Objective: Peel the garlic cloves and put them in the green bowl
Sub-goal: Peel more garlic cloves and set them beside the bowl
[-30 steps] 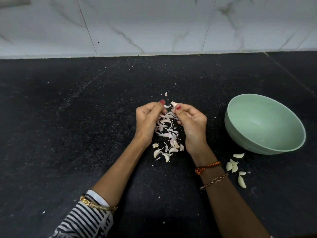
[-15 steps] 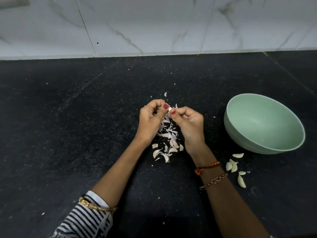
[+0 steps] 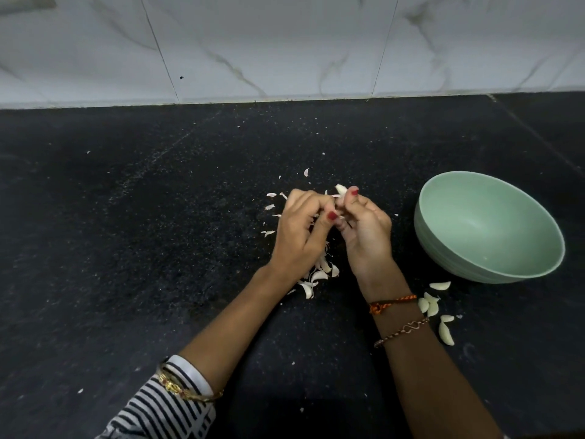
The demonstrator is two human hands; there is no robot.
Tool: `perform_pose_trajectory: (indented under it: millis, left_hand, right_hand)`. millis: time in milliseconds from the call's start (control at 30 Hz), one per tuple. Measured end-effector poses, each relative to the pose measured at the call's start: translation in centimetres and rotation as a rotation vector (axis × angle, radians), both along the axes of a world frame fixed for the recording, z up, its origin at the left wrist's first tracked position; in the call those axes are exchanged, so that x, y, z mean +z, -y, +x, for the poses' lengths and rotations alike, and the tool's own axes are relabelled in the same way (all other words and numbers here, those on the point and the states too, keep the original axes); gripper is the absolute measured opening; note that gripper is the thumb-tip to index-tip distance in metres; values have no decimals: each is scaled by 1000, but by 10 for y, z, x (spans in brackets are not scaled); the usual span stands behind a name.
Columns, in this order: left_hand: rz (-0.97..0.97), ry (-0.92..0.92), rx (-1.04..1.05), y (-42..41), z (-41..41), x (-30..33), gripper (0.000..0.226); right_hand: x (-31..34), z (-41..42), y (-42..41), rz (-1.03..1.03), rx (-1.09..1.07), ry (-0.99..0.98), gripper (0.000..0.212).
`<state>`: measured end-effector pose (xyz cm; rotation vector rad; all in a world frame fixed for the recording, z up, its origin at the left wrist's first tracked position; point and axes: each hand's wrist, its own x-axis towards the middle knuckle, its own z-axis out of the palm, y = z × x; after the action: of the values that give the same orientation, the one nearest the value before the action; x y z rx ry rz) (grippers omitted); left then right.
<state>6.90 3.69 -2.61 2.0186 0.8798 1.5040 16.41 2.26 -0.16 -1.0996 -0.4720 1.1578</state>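
Both hands meet over a pile of garlic skins (image 3: 319,274) in the middle of the black counter (image 3: 158,248). My right hand (image 3: 364,229) pinches a pale garlic clove (image 3: 341,189), whose tip pokes out above its thumb. My left hand (image 3: 300,229) has its fingers curled against the same clove, thumb pressed at its side. The green bowl (image 3: 468,267) stands to the right, tilted, with nothing visible inside. Several peeled cloves (image 3: 435,307) lie on the counter just in front of the bowl, beside my right wrist.
A white marble-tiled wall (image 3: 285,42) rises behind the counter. Small skin flakes (image 3: 307,172) are scattered beyond and left of the hands. A seam runs across the counter at the far right.
The hands have drawn tighter together around the clove. The clove's tip now shows above my right thumb, and my left thumb has moved lower against it.
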Motion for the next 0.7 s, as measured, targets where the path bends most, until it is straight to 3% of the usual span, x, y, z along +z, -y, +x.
perform_pose_trajectory:
  millis: [133,267,300,700]
  left_hand:
    - [-176,88,110,-7,-10,2,43]
    - [-364,187,92,-14,-16,7,9]
    - [-380,200,57,-14,-17,8,9]
    - [-190,-2,72,-14,-18,1,14]
  right_hand:
    - [1,0,1,-27,83,111,23]
    - [-3,-5,1,-33,76,260,18]
    - [-3,-5,1,-26,67,280,15]
    - [-4,-7,1,69,-51,365,22]
